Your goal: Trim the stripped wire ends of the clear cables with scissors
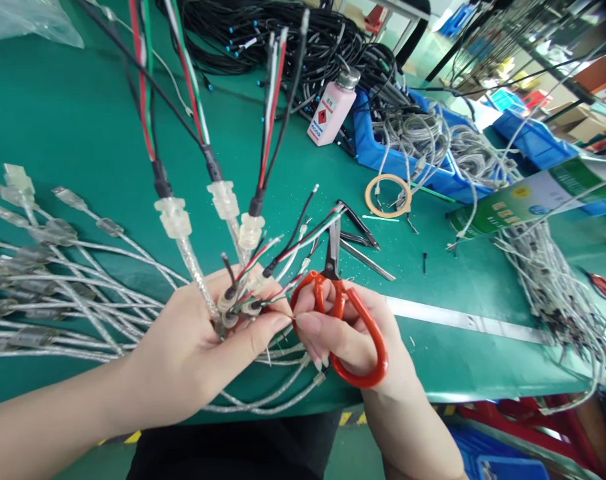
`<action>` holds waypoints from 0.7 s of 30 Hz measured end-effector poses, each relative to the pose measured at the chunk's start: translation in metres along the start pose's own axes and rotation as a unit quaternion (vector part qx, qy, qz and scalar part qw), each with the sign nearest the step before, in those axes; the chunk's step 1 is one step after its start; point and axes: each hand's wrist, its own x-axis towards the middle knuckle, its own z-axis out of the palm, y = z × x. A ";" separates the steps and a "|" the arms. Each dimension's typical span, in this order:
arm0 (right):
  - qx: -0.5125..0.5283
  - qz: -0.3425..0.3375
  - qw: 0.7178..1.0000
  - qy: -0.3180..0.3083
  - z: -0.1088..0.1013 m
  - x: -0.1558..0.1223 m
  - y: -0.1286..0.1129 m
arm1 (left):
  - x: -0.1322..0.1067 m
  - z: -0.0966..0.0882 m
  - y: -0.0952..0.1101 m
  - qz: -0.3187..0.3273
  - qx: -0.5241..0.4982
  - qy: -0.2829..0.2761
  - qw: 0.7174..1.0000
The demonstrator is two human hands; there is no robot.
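Note:
My left hand [203, 347] is closed round a bundle of clear-jacketed cables [233, 293] whose stripped ends show red, green, white and black wires fanning upward. My right hand [347, 333] grips orange-handled scissors [340, 313], blades pointing up and away beside the wire ends. Its fingertips touch my left thumb at the bundle. Several cable tails with translucent plugs [27, 233] spread out to the left over the green table [73, 113].
A pink solvent bottle [331, 107] stands at the back. Blue bins [383, 157] hold grey cable; black cable coils [283, 33] lie behind. A tape ring [387, 195], tweezers [360, 230], a green-and-white box [533, 197] and a grey wire heap [553, 293] sit to the right.

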 end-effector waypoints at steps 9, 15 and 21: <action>0.017 0.000 1.000 0.005 0.000 0.001 -0.001 | -0.002 0.000 0.002 -0.018 0.014 -0.002 1.000; 0.005 0.004 1.000 0.001 0.000 -0.001 -0.003 | -0.001 0.000 0.004 -0.001 0.005 -0.003 1.000; -0.002 0.010 1.000 -0.011 -0.002 0.001 -0.002 | 0.000 -0.001 0.003 -0.020 0.026 -0.016 0.999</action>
